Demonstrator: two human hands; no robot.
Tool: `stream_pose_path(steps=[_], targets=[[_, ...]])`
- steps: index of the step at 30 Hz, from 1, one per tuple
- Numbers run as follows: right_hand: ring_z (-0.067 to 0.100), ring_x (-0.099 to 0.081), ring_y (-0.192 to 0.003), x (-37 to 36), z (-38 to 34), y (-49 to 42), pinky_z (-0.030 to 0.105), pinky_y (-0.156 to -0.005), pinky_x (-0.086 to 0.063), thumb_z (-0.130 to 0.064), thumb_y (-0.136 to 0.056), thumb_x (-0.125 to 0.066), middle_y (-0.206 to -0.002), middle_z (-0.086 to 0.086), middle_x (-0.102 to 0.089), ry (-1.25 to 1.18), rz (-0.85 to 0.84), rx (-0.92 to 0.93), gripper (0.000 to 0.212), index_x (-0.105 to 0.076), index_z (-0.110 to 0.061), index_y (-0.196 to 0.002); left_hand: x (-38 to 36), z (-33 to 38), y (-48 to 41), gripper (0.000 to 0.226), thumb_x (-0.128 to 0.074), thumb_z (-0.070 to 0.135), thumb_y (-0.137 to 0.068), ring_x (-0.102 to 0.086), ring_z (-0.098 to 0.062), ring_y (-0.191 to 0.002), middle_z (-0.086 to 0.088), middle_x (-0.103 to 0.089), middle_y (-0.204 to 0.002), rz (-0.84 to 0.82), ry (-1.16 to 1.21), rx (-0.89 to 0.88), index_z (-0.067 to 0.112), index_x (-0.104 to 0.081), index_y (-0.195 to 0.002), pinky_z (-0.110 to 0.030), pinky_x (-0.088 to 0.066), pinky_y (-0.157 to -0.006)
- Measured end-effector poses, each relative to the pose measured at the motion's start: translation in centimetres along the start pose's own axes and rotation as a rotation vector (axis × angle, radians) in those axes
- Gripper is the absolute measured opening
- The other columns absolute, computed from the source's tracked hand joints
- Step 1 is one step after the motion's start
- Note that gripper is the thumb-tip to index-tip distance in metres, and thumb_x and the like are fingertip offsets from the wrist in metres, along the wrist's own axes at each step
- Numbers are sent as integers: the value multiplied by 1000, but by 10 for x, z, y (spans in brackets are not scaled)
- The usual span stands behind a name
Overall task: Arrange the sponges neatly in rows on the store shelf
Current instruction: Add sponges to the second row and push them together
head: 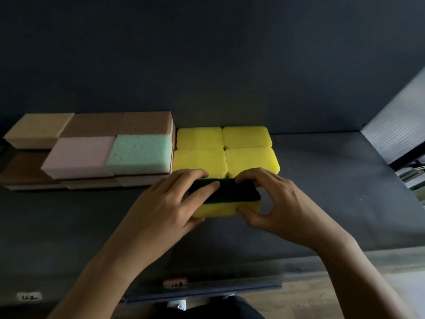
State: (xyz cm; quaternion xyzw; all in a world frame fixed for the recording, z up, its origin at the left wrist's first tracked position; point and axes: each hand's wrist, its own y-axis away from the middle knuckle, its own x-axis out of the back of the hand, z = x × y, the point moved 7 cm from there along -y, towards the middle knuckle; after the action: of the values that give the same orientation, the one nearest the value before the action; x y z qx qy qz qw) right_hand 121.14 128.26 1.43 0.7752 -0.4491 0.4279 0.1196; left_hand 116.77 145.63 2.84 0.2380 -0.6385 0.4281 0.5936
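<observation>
Sponge (224, 209) between both my hands, yellow foam with its dark green scouring face turned up, sits just in front of the block of four yellow sponges (223, 150) near the back of the shelf (333, 192). My left hand (170, 203) grips it with fingers laid over the green top and the thumb under the front left corner. My right hand (276, 203) pinches the right end, fingertips on the back top edge and thumb on the yellow front face. I cannot tell whether its base is down on the shelf or a little above it.

Several things could spoil the row from here, as I judge it. The sponge lies across the seam between the two front yellow sponges rather than in line with either one, so setting it down as it is would start a third row off-centre. The four behind show plain yellow tops, and mine shows green, so it would look mismatched unless I turn it over. Its back edge is at or very near the front pair; pushing forward would shove those two into the back pair and skew the square. Foam gives under a pinch, so squeezing hard and letting go unevenly could make it spring askew. My left hand works close to the stack of pastel sponges (92, 148), and a careless sweep that way could knock its front corner out of line.
</observation>
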Motion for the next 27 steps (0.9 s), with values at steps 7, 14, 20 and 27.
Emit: stream_pose_path(steps=[7,14,20,27], targets=[[5,-52,-121,-5,-9,-1,20,-99,-45,-44,-87,-70,-134,-10,-53,32,-20,83,56,-53,-19,-135,7,-8,-1,57,-77,2,-70,-62,-17,-100,-5,-61,-117,78,31,-27,8,-63,-125,-28,-56,-83],[2,-61,-91,-2,-5,-2,19,-72,-49,-45,-95,-58,-118,-25,-57,-42,30,-24,37,-44,-38,-129,4,-9,-4,74,-70,24,-81,-58,-18,-108,-10,-48,-138,72,46,-33,19,-37,-147,-31,-54,-87],[7,-61,-97,-4,-6,-6,22,-75,-51,-41,-98,-54,-130,-25,-46,-81,25,-22,35,-43,-41,-131,4,-9,-8,69,-75,28,-77,-54,-20,-107,-10,-50,-133,87,-12,-33,14,-48,-140,-33,-54,-86],[20,-40,-135,-1,-20,-12,36,-105,-37,-60,-82,-67,-147,-4,-43,342,110,184,65,-50,-24,-134,8,-14,-11,64,-69,41,-76,-56,-17,-99,-5,-50,-130,36,49,36,15,-54,-132,-23,-47,-76]])
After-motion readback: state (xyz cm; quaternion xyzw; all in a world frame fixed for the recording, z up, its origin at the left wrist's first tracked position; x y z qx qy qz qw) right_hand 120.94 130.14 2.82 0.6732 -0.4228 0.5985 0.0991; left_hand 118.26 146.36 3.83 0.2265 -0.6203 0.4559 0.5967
